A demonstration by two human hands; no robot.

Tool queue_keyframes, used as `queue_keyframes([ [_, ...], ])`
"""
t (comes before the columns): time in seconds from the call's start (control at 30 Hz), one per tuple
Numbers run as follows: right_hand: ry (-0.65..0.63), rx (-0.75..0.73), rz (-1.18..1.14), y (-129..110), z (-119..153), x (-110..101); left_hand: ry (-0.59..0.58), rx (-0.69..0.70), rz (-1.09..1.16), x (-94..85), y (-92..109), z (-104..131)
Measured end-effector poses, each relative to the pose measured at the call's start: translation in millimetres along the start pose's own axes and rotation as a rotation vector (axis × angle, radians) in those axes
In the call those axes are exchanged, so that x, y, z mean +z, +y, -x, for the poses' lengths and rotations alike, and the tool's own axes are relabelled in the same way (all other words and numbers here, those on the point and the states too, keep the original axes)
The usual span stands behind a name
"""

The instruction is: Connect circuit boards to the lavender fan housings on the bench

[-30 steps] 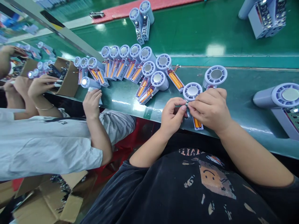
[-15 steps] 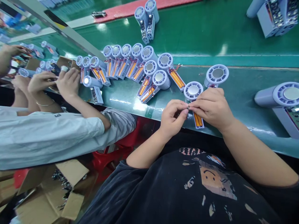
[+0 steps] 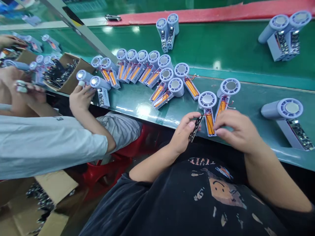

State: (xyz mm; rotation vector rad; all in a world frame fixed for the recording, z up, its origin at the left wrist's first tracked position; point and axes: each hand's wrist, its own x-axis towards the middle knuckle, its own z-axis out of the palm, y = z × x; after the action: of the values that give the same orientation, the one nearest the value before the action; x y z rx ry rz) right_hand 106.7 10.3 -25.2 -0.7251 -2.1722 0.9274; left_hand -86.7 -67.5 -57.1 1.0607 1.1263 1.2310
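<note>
My left hand (image 3: 183, 132) is closed around a narrow black circuit board (image 3: 196, 127) with small parts along it, held upright at the table edge. Thin wires run from its top towards a lilac handheld fan body (image 3: 207, 99), whose handle shows an orange battery (image 3: 210, 123). My right hand (image 3: 237, 131) is beside that handle, its thumb and forefinger bent and slightly apart, with nothing visible between them. Just behind stands a second fan body (image 3: 230, 87) with loose wires, partly hidden by my right hand.
Several fan bodies (image 3: 154, 57) with orange batteries stand in a row to the left. Another fan (image 3: 290, 108) with a fitted board lies at right. A green conveyor belt (image 3: 216, 39) runs behind. At left, a co-worker's hand (image 3: 81, 100) is near a carton (image 3: 71, 82) of black parts.
My hands have moved apart from their fingertip contact. The circuit board now shows in my left hand, and my right hand has shifted right and down. The view has turned slightly.
</note>
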Motion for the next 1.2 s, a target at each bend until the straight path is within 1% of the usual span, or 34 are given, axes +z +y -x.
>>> queue_keyframes([
  [0.03, -0.089, 0.062, 0.030, -5, 3, 4, -0.027, 0.017, 0.014, 4.5, 2, 6],
  [0.07, -0.138, 0.131, 0.068, -9, 6, 8, -0.072, 0.051, 0.012, 9.0, 5, 11],
  [0.13, -0.139, 0.280, 0.113, -13, 9, 15, -0.182, 0.137, -0.021, 15.3, 7, 17],
  [0.17, -0.123, 0.355, 0.094, -14, 10, 16, -0.228, 0.181, -0.050, 16.5, 7, 16],
  [0.2, -0.108, 0.434, 0.036, -14, 11, 16, -0.246, 0.225, -0.088, 16.2, 6, 14],
  [0.23, -0.092, 0.517, -0.066, -14, 11, 14, -0.225, 0.263, -0.137, 14.8, 4, 8],
  [0.33, -0.044, 0.759, -0.510, -15, 12, 5, -0.081, 0.345, -0.374, 8.2, -6, -17],
  [0.4, -0.010, 0.850, -0.740, -17, 14, 2, -0.100, 0.354, -0.578, 6.5, -10, -36],
  [0.47, 0.005, 0.883, -0.831, -21, 17, 2, -0.169, 0.340, -0.730, 8.3, -11, -48],
  [0.5, 0.006, 0.888, -0.848, -22, 19, 3, -0.183, 0.330, -0.774, 9.7, -10, -52],
  [0.6, -0.043, 0.908, -0.879, -26, 26, 7, -0.174, 0.332, -0.841, 10.8, -6, -52],
  [0.67, -0.076, 0.930, -0.910, -26, 31, 10, -0.160, 0.386, -0.876, 5.9, -4, -48],
  [0.8, -0.097, 0.946, -0.950, -24, 35, 13, -0.168, 0.551, -0.955, -11.0, 1, -42],
  [0.87, -0.102, 0.922, -0.945, -23, 32, 14, -0.199, 0.574, -0.991, -16.7, 3, -42],
  [0.93, -0.104, 0.898, -0.955, -23, 27, 15, -0.217, 0.556, -1.017, -18.4, 6, -43],
  [1.0, -0.099, 0.899, -0.970, -22, 23, 17, -0.199, 0.529, -1.036, -17.3, 7, -45],
  [1.07, -0.072, 0.913, -0.969, -20, 22, 18, -0.151, 0.542, -1.050, -15.5, 8, -45],
  [1.2, 0.011, 0.927, -0.956, -14, 27, 20, -0.052, 0.711, -1.132, -13.1, 8, -41],
])
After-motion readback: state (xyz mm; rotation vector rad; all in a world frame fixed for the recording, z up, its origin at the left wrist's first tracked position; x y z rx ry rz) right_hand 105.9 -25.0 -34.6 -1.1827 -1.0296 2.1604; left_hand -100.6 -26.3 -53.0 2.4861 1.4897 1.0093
